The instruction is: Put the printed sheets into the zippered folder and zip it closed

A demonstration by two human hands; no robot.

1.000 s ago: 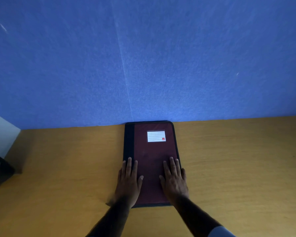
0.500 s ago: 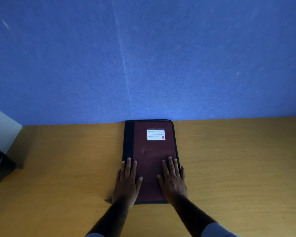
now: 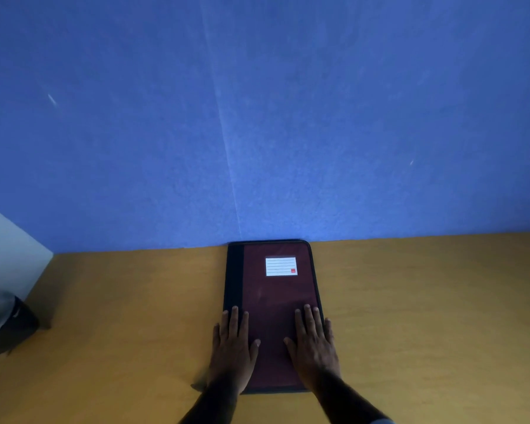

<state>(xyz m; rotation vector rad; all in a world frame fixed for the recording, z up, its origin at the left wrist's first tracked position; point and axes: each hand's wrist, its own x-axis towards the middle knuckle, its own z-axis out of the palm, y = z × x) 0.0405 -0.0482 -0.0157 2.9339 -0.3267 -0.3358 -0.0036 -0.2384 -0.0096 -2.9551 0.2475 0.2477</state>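
Note:
A dark red zippered folder (image 3: 276,295) with a black spine strip and a white label lies closed and flat on the wooden table (image 3: 135,316), its far edge against the blue wall. My left hand (image 3: 233,347) rests flat on its near left corner, fingers spread. My right hand (image 3: 314,347) rests flat on its near right part, fingers spread. Neither hand grips anything. No printed sheets are in sight.
A dark round container (image 3: 3,325) stands at the table's left edge beside a white wall (image 3: 10,249). The blue wall (image 3: 257,117) rises right behind the folder. Bare wood lies on both sides of the folder.
Both hands stay flat on the folder. The view has shifted slightly; nothing else has moved.

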